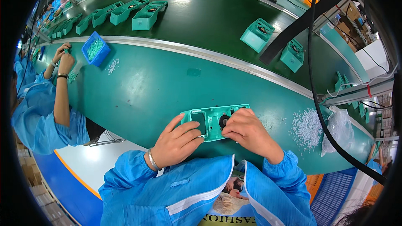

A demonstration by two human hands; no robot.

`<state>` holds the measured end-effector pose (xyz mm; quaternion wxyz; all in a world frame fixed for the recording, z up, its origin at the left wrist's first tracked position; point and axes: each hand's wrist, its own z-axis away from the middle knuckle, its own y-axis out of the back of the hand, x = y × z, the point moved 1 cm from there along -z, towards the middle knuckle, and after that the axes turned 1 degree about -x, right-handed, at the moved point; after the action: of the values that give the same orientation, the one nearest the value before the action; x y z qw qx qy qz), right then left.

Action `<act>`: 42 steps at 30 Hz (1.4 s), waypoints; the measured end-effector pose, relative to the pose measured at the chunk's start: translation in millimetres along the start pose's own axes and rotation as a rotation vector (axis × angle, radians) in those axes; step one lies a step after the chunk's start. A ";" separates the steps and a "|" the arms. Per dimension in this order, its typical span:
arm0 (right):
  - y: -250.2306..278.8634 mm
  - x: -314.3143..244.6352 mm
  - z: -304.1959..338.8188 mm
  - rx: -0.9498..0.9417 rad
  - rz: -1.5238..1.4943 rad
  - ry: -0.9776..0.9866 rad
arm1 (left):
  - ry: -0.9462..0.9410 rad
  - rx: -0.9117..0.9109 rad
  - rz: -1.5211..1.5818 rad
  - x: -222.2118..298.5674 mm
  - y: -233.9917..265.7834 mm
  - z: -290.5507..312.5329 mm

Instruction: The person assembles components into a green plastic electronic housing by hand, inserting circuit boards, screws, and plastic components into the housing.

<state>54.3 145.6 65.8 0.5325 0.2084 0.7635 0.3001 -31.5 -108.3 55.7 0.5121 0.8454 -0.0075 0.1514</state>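
A teal plastic housing [213, 130] lies open side up on the green worktable in front of me. It has a rectangular opening at its left part and a round black part [224, 120] set in right of its middle. My left hand [176, 142] holds the housing's left end, fingers bent over its near edge and rim. Over the right half is my right hand [249, 132], its thumb and fingers pinched together beside the round black part. Whatever lies between those fingertips is hidden. The right hand also covers the housing's near right corner.
Several teal housings [150, 15] stand on the dark green conveyor belt [201, 21] beyond a metal rail. Small white pieces [307, 129] lie at right beside a clear plastic bag [338, 130]. A black cable [312, 58] hangs there. At left are a blue bin [100, 58] and a co-worker's hands [65, 60].
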 end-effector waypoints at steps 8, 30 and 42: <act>1.8 -12.6 -3.3 0.032 0.142 0.056 | -0.030 0.010 -0.010 -2.2 -1.3 1.0; -7.1 -8.7 -18.1 -0.081 0.075 -0.102 | -0.036 0.024 0.018 -4.0 -1.6 1.6; 28.5 -32.5 12.3 0.275 0.099 -0.144 | 0.094 0.233 0.016 -56.6 15.2 -26.3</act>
<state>77.0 148.6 104.5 0.5367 0.3376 0.7461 0.2031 -94.6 -100.7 65.1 0.4088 0.8912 0.0272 0.1948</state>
